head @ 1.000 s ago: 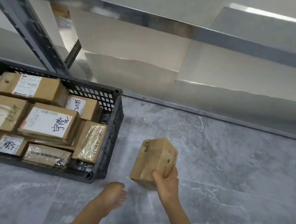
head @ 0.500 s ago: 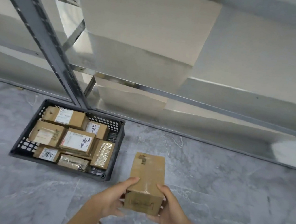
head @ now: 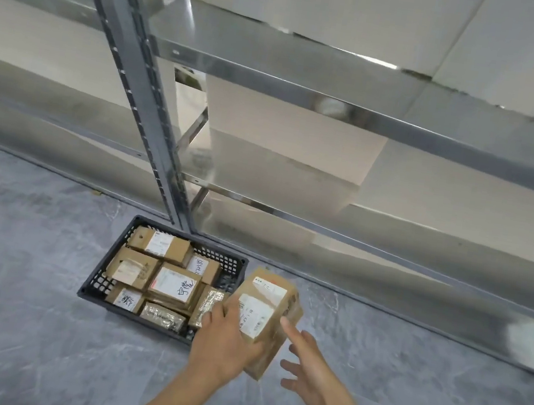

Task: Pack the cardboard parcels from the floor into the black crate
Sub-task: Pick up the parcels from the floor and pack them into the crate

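While my left hand (head: 226,336) is gripping this stiff, probably light parcel (head: 273,302) nearside, my right hand (head: 311,373) is hovering open.

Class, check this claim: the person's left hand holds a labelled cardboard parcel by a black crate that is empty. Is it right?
Not quite. The head view shows the left hand holding the labelled cardboard parcel by the black crate, but the crate is nearly full of packed parcels, not empty.
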